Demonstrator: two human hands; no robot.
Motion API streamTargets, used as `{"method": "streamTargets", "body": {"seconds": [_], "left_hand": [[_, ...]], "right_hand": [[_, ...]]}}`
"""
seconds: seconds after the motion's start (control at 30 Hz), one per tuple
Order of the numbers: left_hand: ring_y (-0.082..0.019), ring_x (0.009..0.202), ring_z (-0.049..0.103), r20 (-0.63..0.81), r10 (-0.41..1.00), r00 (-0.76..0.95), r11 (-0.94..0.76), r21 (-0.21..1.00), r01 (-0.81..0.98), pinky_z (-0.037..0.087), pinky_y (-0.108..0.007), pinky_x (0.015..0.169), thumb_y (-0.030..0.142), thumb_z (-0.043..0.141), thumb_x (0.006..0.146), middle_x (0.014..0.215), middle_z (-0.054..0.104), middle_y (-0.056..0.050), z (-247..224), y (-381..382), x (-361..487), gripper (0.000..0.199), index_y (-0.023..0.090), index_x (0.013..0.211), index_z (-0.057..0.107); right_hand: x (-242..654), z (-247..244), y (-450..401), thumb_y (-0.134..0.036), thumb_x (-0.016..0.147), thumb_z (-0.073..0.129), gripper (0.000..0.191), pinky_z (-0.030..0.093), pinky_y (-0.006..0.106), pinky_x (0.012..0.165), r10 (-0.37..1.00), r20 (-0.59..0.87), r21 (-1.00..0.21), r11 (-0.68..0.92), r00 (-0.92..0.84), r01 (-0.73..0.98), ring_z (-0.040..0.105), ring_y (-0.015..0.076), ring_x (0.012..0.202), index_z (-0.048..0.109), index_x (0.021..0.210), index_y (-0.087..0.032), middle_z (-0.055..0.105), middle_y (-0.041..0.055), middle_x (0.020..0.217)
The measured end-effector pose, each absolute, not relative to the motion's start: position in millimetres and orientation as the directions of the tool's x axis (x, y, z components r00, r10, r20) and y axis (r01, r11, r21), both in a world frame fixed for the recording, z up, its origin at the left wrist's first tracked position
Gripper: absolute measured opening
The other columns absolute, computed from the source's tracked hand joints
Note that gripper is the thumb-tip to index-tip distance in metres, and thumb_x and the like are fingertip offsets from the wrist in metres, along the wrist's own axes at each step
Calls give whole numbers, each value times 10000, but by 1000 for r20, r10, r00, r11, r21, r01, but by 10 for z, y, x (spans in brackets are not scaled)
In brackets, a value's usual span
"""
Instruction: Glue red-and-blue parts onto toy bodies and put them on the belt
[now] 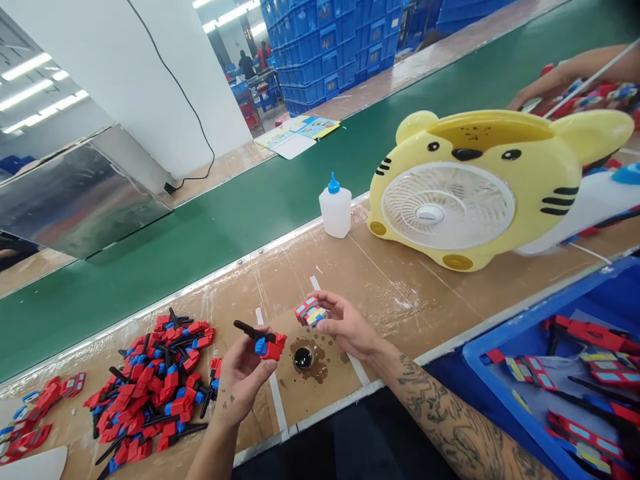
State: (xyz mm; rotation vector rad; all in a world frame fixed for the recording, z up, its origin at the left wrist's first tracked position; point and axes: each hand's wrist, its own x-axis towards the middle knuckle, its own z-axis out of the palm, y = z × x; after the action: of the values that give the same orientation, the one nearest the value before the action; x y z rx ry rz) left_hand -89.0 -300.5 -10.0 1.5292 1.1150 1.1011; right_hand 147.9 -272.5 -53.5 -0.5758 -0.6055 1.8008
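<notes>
My left hand is closed on a toy robot arm, red with a blue fist and a black stick-like weapon. Between the fingers and thumb of my right hand is a toy robot torso in red, grey and yellow, with pale blue windows. The two parts are held apart, near each other. Below them on the table sits a small round dish of dark liquid, ringed by brown splashes. Left of my left hand lies a heap of similar red, blue and black toy arms.
A white bottle with a blue nozzle and a yellow animal-shaped fan stand beyond my hands. A blue bin with toy parts is at right. Behind runs a green conveyor belt. Another person's hand reaches in at upper right.
</notes>
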Motion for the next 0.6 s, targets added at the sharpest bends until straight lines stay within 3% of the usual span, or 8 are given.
{"method": "streamTargets", "body": {"seconds": [0.1,0.2,0.37,0.5,0.6], "left_hand": [[-228,971,674,71,993,97,-72,997,8,551,-344,878,288,820,739,1060,708,-98,-138,-3014,-807,473,185,1180,683],[-239,978,684,2,999,45,-1,1000,-25,555,-355,896,319,849,699,1066,722,-102,-90,-3002,-717,514,180,1170,699],[-267,1040,693,-78,997,14,78,997,4,542,-367,949,349,847,681,1116,736,-119,12,-2979,-630,546,166,1176,706],[-285,1059,689,-113,989,-91,115,993,17,536,-383,962,401,822,698,1136,737,-128,-21,-2971,-558,529,153,1152,710],[-272,1080,675,-95,989,-113,86,992,-88,540,-349,939,390,843,661,1146,731,-92,-82,-2914,-448,542,194,1143,690]], "right_hand": [[1404,-461,-2796,-213,599,899,553,504,252,812,950,-97,-634,-290,-298,-717,672,148,922,670,1102,-218,701,38,1062],[1327,-410,-2824,-248,597,905,554,508,265,825,949,-97,-638,-292,-301,-713,675,154,916,673,1099,-217,708,44,1058],[1216,-407,-2835,-247,611,894,578,521,339,900,966,-37,-773,-191,-258,-605,674,210,1023,635,1128,-225,711,66,1091],[1165,-296,-2889,-213,666,842,588,518,380,967,993,34,-959,0,-117,-282,663,231,1080,592,1198,-232,695,79,1159],[1053,-138,-2932,-243,737,782,513,523,374,959,950,311,-940,304,23,154,660,239,1052,605,1217,-206,695,88,1156]]}}
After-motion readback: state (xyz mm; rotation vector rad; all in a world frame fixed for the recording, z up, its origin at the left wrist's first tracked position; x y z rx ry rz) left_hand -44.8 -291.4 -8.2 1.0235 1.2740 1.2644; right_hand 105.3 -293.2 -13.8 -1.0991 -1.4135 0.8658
